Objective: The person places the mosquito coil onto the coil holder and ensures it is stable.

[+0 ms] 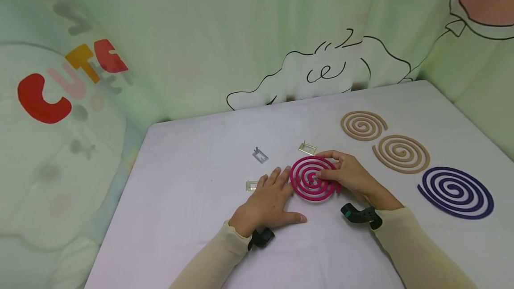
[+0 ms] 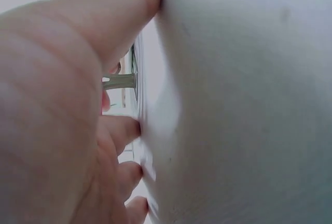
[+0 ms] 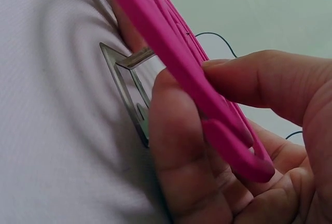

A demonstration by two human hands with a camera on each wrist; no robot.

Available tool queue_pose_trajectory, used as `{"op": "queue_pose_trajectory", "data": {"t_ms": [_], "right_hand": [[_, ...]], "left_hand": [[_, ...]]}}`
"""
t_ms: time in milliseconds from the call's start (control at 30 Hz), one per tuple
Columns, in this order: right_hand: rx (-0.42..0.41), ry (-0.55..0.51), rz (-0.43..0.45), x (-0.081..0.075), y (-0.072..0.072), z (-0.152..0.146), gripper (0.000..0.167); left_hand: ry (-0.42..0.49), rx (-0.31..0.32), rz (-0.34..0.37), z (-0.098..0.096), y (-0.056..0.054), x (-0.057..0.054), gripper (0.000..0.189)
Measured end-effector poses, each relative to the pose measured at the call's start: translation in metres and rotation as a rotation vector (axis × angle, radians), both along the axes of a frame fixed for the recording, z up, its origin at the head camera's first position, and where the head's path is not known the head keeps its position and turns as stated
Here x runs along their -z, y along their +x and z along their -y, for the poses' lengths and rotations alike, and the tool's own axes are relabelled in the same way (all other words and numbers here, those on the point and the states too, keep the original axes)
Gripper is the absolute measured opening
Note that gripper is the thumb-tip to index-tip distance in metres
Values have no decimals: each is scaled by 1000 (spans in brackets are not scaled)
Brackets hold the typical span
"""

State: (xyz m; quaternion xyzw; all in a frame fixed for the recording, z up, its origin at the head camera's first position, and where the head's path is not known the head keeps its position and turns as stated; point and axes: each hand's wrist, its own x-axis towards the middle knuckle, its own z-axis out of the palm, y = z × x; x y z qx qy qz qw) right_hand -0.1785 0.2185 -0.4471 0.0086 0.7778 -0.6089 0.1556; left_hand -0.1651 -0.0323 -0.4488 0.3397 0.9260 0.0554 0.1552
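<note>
My right hand [image 1: 351, 177] pinches a magenta mosquito coil [image 3: 174, 58], thumb on its upper face and fingers beneath. The coil is held tilted above the tabletop, as the right wrist view shows. Under it stands a metal coil stand [image 3: 124, 86], a small rectangular frame with an upright piece; whether the coil touches it I cannot tell. Just left of the coil, my left hand [image 1: 270, 202] rests palm down with fingers spread, fingertips on the cloth. A pale gold stand [image 1: 251, 185] lies beside the left fingers, partly hidden by them.
Beyond the hands lie a silver stand [image 1: 261, 155] and a gold stand [image 1: 307, 148]. On the right are a tan coil [image 1: 345, 124], a second tan coil [image 1: 426, 151] and a dark purple coil [image 1: 491, 202]. Printed curtains [image 1: 192, 43] hang behind the white-covered table [image 1: 168, 200].
</note>
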Motion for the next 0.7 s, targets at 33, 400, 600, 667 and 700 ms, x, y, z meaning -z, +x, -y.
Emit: {"op": "queue_pose_trajectory", "data": {"t_ms": [33,400,600,667,700], "right_hand": [[-2,4,-1,0,0,0,65],[15,48,-6,1,0,-1,62],[22,53,-9,0,0,0,62],[23,63,-8,0,0,0,62],[24,67,-6,0,1,0,62]], "left_hand": [[-2,-8,1,0,0,0,102],[78,-76,-77,2,-6,4,101],[176,-97,-121,2,-9,2,108],[204,-94,-129,1,-10,3,109],[217,-89,-132,1,-10,3,110]]}}
